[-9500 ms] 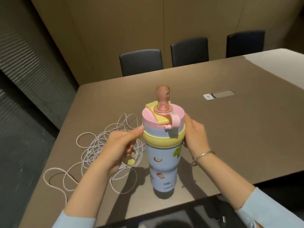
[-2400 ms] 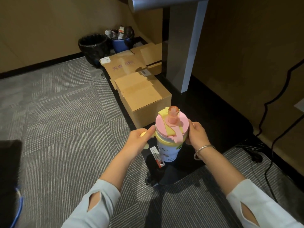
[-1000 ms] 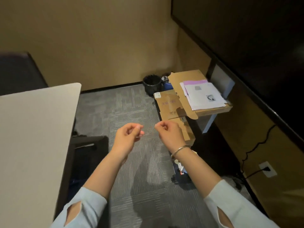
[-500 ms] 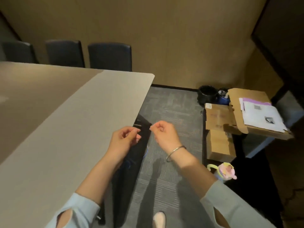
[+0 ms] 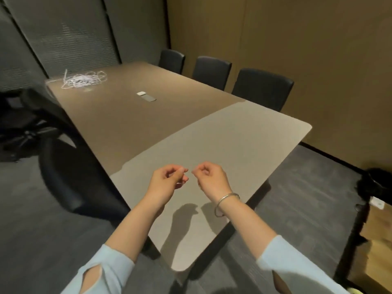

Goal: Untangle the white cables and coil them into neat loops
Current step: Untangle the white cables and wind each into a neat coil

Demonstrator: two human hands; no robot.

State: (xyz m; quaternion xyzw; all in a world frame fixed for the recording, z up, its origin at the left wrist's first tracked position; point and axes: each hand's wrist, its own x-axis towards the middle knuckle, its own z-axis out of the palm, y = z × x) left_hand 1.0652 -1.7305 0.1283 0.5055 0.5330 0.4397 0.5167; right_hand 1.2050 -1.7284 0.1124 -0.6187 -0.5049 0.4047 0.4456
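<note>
Big long bench (image 5: 131,122) runs from right under me off to the far left, with three dark chairs (image 5: 262,88) lined up along its far right side and another dark chair (image 5: 70,172) on the near left. My left hand (image 5: 167,183) and right hand (image 5: 210,181) hover over the near end, close together but not touching, fingers (image 5: 180,171) curled in on both, holding nothing I can make out. Silver bracelet (image 5: 226,201) sits on my right wrist. The white cables (image 5: 83,79) lie in a tangled heap at the far left end, well apart from my hands.
</note>
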